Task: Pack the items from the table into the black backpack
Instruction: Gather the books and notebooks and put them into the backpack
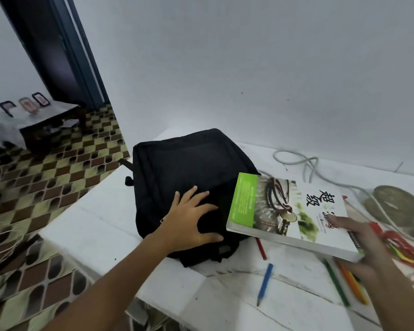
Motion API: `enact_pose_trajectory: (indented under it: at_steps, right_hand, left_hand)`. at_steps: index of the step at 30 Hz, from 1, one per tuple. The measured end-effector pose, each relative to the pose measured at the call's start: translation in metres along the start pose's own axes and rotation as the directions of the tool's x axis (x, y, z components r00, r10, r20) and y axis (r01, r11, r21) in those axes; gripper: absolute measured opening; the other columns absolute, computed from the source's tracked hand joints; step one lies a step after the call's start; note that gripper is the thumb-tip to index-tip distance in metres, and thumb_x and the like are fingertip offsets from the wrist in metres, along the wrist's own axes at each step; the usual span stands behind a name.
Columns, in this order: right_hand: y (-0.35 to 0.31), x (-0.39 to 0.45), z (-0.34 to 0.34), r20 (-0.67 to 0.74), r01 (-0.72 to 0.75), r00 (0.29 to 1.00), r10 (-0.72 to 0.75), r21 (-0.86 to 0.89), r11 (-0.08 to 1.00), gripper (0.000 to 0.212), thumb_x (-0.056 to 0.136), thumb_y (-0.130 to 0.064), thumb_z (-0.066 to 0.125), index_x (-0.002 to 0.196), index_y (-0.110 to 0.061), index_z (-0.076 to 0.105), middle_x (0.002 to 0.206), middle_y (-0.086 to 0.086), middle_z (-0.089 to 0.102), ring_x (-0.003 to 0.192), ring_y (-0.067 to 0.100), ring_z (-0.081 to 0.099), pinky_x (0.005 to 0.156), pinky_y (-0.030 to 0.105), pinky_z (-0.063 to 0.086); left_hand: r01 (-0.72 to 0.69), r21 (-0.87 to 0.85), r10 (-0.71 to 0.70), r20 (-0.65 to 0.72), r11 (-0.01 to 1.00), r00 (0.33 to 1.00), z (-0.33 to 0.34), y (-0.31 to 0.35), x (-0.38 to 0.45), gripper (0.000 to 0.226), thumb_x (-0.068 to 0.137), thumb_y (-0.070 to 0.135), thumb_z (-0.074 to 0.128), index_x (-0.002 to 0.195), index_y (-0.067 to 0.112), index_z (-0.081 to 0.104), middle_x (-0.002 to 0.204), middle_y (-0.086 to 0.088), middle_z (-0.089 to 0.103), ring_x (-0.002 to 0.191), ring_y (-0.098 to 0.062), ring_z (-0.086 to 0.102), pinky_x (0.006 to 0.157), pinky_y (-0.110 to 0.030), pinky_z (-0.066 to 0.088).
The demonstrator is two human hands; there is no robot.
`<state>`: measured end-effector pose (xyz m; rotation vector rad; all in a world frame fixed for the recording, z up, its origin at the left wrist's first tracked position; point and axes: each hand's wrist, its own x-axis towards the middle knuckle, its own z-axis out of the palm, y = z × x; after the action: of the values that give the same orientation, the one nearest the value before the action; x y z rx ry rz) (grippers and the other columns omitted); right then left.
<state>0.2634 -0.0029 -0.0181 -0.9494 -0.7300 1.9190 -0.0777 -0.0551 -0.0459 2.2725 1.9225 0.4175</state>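
Pressing down on the black backpack (189, 177), my left hand (189, 225) lay flat on its near part, fingers spread and straight, thumb stretched toward the right. The pack sat on the white table (101, 211), near the left corner, its top end toward the wall.

My right hand (363, 244) gripped the book (287, 211) at its near right corner: the thumb lay on the cover and the other fingers curled under the edge, though blur hid them in part. The book was tilted, with its far left corner, where the green strip runs, raised over the right side of the backpack, just beside my left hand's fingertips. So the book reached from my right grip across to the pack, and its green end overlapped the black fabric; whether it touched the fabric I could not tell.

On the table under and around the book lay coloured pencils. A red pencil (261, 247) showed just below the book's lower edge, close to the backpack. A blue pencil (265, 283) lay nearer to me, between my two arms. A green pencil (336, 281) and an orange pencil (351, 283) lay side by side under my right wrist. Past my right hand was a blurred heap of red items (402, 247). A white cable (308, 166) looped along the wall behind the book.
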Motion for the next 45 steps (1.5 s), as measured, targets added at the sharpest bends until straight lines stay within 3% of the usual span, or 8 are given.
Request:
enact_pose_trajectory:
  at_steps: [4,7,12,16,19,24,30,45]
  right_hand:
    - [-0.001,-0.018,0.004,-0.005,-0.005,1.0,0.006,0.109,0.994,0.007,0.062,-0.012,0.074,0.068,-0.01,0.077,0.075,0.009,0.074,0.056,0.024,0.07,0.045,0.033,0.055]
    - [0.003,-0.018,-0.008,0.054,-0.059,0.997,0.052,0.139,0.989,0.085,0.016,-0.008,0.091,0.097,-0.005,0.068,0.091,0.015,0.073,0.069,0.03,0.072,0.054,0.037,0.059]
    - [0.0,-0.019,0.005,0.05,-0.056,0.998,0.047,0.199,0.979,0.039,0.055,-0.009,0.073,0.094,-0.005,0.071,0.1,0.015,0.072,0.076,0.03,0.072,0.065,0.04,0.059]
    - [0.008,-0.017,0.023,0.122,-0.076,0.991,0.051,0.209,0.975,0.079,0.019,-0.003,0.09,0.096,-0.003,0.072,0.098,0.017,0.073,0.075,0.031,0.072,0.053,0.038,0.059]
    - [0.015,-0.015,0.045,0.13,-0.086,0.989,0.065,0.17,0.982,0.072,0.013,-0.003,0.09,0.083,-0.001,0.075,0.087,0.017,0.073,0.067,0.03,0.072,0.048,0.035,0.058]
    - [0.032,-0.004,0.077,0.075,-0.02,0.997,0.009,0.152,0.988,0.043,0.071,-0.005,0.061,0.114,-0.003,0.062,0.103,0.017,0.071,0.078,0.028,0.072,0.053,0.033,0.057]
    - [0.062,0.015,0.121,-0.119,0.154,0.983,-0.143,0.094,0.984,0.028,0.083,0.001,0.061,0.111,-0.003,0.063,0.1,0.014,0.073,0.089,0.031,0.07,0.073,0.042,0.059]
    - [0.095,0.105,0.249,-0.251,0.103,0.967,-0.032,0.272,0.957,0.036,0.085,0.003,0.066,0.116,-0.013,0.058,0.099,0.011,0.068,0.085,0.028,0.068,0.06,0.04,0.059]
  left_hand:
    - [0.056,-0.299,-0.116,-0.186,0.953,0.976,-0.01,0.003,0.01,0.042,0.084,0.053,0.048,0.091,0.02,0.074,0.087,0.006,0.071,0.089,-0.01,0.063,0.085,-0.041,0.049]
    - [0.115,-0.372,-0.21,-0.225,0.921,0.952,-0.029,-0.006,0.024,0.028,0.087,0.036,0.059,0.072,0.014,0.065,0.067,0.003,0.064,0.066,-0.014,0.06,0.066,-0.041,0.05]
    - [0.204,-0.422,-0.331,-0.254,0.883,0.909,-0.088,-0.006,0.058,0.031,0.089,0.028,0.063,0.066,0.008,0.06,0.062,-0.003,0.057,0.064,-0.022,0.055,0.063,-0.034,0.042]
    - [0.265,-0.503,-0.434,-0.254,0.823,0.864,-0.129,-0.007,0.072,0.038,0.09,0.029,0.062,0.066,-0.001,0.057,0.062,-0.006,0.052,0.06,-0.021,0.049,0.06,-0.031,0.034]
    - [0.25,-0.506,-0.439,-0.298,0.826,0.847,-0.145,-0.006,0.077,0.037,0.089,0.027,0.062,0.06,0.006,0.052,0.058,-0.004,0.047,0.059,-0.021,0.045,0.058,-0.031,0.032]
    - [0.21,-0.404,-0.386,-0.425,0.89,0.819,-0.163,0.001,0.078,0.042,0.091,0.026,0.059,0.055,0.01,0.044,0.053,-0.001,0.042,0.058,-0.022,0.042,0.057,-0.033,0.029]
    - [0.145,-0.363,-0.331,-0.528,0.921,0.782,-0.173,-0.001,0.078,0.038,0.092,0.026,0.056,0.059,0.007,0.051,0.057,-0.003,0.049,0.063,-0.026,0.048,0.059,-0.034,0.031]
    - [-0.046,-0.299,-0.157,-0.618,0.953,0.771,-0.194,-0.002,0.083,0.036,0.091,0.026,0.054,0.057,0.013,0.051,0.052,0.004,0.047,0.053,-0.016,0.042,0.055,-0.032,0.03]
